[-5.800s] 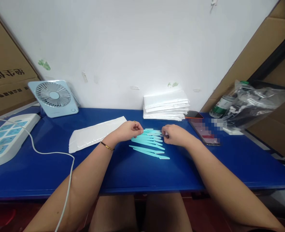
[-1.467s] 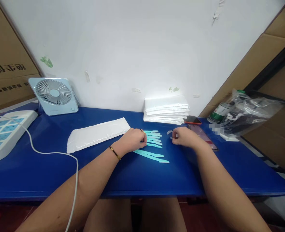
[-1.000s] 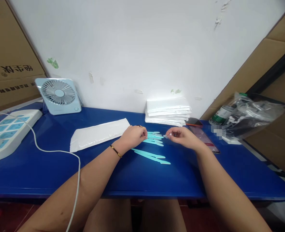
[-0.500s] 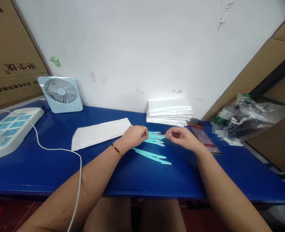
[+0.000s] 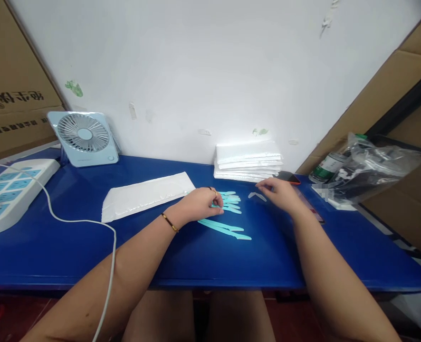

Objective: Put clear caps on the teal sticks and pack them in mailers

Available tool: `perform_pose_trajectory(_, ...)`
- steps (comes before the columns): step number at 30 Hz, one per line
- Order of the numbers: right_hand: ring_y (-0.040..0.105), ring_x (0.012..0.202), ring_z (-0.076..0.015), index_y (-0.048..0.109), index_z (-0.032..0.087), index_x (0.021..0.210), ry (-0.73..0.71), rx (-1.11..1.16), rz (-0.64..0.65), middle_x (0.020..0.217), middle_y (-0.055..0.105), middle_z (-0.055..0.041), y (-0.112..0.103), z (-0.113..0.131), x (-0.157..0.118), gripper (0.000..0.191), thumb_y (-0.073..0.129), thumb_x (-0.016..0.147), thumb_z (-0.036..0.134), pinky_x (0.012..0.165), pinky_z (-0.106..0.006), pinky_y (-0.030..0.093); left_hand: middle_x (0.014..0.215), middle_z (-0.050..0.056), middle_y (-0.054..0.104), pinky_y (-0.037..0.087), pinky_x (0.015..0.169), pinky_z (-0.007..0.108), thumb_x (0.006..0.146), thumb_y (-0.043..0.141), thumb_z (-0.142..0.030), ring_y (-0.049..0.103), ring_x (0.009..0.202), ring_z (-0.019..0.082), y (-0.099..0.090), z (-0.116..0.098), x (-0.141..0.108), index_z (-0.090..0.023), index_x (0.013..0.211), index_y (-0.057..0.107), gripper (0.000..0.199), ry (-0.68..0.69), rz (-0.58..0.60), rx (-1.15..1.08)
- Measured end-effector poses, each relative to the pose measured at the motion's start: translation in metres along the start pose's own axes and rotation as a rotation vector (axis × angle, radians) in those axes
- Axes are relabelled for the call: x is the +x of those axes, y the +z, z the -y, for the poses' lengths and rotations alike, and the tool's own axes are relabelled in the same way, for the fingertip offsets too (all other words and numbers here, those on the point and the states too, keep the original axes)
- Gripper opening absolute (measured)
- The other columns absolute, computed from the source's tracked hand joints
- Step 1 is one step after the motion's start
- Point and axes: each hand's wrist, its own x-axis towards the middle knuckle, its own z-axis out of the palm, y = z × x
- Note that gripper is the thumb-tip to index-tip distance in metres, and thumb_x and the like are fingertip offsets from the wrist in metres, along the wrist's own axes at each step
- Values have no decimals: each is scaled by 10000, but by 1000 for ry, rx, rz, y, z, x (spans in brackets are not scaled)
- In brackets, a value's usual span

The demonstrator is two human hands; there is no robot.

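Observation:
My left hand (image 5: 204, 204) is over the handles of a fanned group of turquoise eyebrow razors (image 5: 232, 200); its thumb and fingers are apart, with turquoise showing between them. Two more eyebrow razors (image 5: 228, 229) lie closer to me, side by side. To the right of the group, two small clear plastic covers (image 5: 257, 195) rest on the blue table (image 5: 210, 266). Just beyond them my right hand (image 5: 272, 190) hovers with its fingers loosely spread and nothing visible in them. Its palm side is hidden.
A white padded envelope (image 5: 146, 195) lies left of my hands. Against the wall is a stack of white envelopes (image 5: 248, 161). A blue fan (image 5: 85, 137), a power strip (image 5: 18, 190) and a loose cable are on the left; phones (image 5: 287, 177), a bottle (image 5: 328, 167) and plastic bag on the right.
My right hand has let go of a clear cover, now on the table, and moved up and right. My left thumb and fingers have parted from their pinch on a razor.

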Motion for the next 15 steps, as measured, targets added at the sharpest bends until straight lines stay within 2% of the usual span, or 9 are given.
perform_pose_trajectory(2,615,853,-212,696,182,918,-64,-81,99,944,684,-81,3,-4,2,204,556,783,241,774,-313,468,895,17,652,402,607,225,730,644,-405,590,798,157,-1,-3,-3,-217,890,675,249,78,142,-49)
perform_pose_trajectory(4,610,843,-210,701,185,888,-117,-172,172,907,682,-78,10,-2,5,187,568,759,209,768,-303,460,850,9,664,389,586,221,709,671,-373,588,762,149,-1,-6,-4,-213,858,681,219,95,206,-54)
perform_pose_trajectory(7,599,779,-205,688,179,784,-124,-280,174,800,670,-70,22,5,9,143,556,732,165,720,-296,443,766,6,669,367,556,227,744,627,-301,576,685,141,0,-8,-4,-200,758,671,112,26,199,-23)
perform_pose_trajectory(9,589,726,-191,660,174,735,-112,-254,142,758,650,-61,26,10,10,112,556,705,146,680,-288,434,739,6,665,361,555,231,753,601,-266,567,660,142,0,-8,-3,-196,714,653,96,-3,174,4)
perform_pose_trajectory(11,573,642,-160,638,176,768,-66,-94,84,713,618,-33,26,13,8,108,561,697,152,618,-268,427,737,6,661,365,573,233,764,569,-237,564,662,144,0,-8,-3,-195,702,635,100,-6,127,22)
perform_pose_trajectory(15,585,543,-123,568,210,987,78,486,-40,714,560,19,13,24,1,245,591,750,266,514,-238,432,769,4,649,377,574,227,821,486,-257,565,681,139,-1,-4,-1,-200,805,597,125,-64,-28,-104)
